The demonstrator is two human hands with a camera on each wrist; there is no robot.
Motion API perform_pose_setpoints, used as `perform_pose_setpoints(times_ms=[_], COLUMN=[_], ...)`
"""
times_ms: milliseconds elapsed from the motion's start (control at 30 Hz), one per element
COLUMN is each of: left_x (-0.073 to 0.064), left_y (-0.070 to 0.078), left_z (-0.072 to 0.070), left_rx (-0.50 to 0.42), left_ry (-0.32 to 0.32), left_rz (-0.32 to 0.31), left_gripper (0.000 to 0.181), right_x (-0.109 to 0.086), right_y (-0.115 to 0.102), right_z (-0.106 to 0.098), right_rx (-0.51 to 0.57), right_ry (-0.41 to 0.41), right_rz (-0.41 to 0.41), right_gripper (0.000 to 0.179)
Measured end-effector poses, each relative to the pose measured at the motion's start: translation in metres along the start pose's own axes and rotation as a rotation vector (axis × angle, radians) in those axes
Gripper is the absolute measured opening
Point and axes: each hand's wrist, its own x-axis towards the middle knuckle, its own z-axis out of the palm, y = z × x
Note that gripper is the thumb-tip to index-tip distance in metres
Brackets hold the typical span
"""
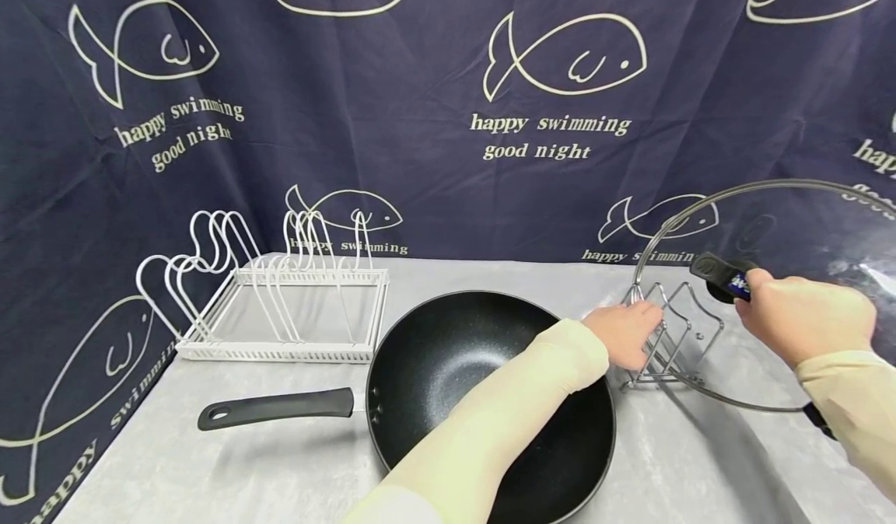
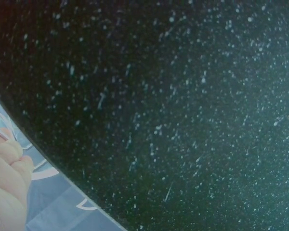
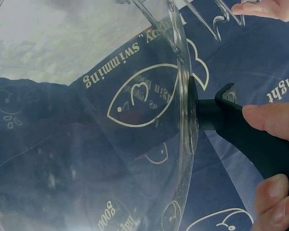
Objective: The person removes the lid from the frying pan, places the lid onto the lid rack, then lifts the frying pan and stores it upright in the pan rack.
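My right hand (image 1: 805,310) grips the black handle (image 1: 721,275) of a large glass lid (image 3: 86,149). The lid stands upright on edge, and its left rim overlaps a small chrome wire rack (image 1: 654,378). Whether the rim touches the wires I cannot tell. My left hand (image 1: 625,333) holds the near left side of that rack, its fingers curled round the wire. Beneath the left forearm lies a black wok (image 1: 441,361), its handle pointing left. The wok's dark surface (image 2: 159,106) fills most of the left wrist view, with part of the left hand (image 2: 7,178) at the left edge.
A white wire rack (image 1: 280,349) with looped dividers stands at the back left of the grey table (image 1: 294,469). The wok's long handle (image 1: 276,409) reaches out in front of it. Behind the table hangs a navy curtain (image 1: 434,104) with fish drawings.
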Motion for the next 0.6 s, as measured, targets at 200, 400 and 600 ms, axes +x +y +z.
perform_pose_setpoints(times_ms=[200,400,600], left_x=[0.0009,0.002,0.0004], left_y=[-0.0001,0.0001,0.0011], left_z=[0.0009,-0.0005,0.0018], left_rx=[-0.008,-0.016,0.001], left_ry=[-0.006,-0.005,0.006], left_rz=[-0.009,-0.01,0.009], left_gripper=[0.054,0.055,0.053], right_x=[-0.0001,0.0016,-0.0031], right_y=[-0.0035,-0.0037,-0.0053], right_z=[0.0033,0.0042,0.0077], right_rx=[0.017,0.02,0.012], right_ry=[0.043,0.059,0.099], right_rz=[0.003,0.01,-0.009], right_gripper=[0.022,0.02,0.019])
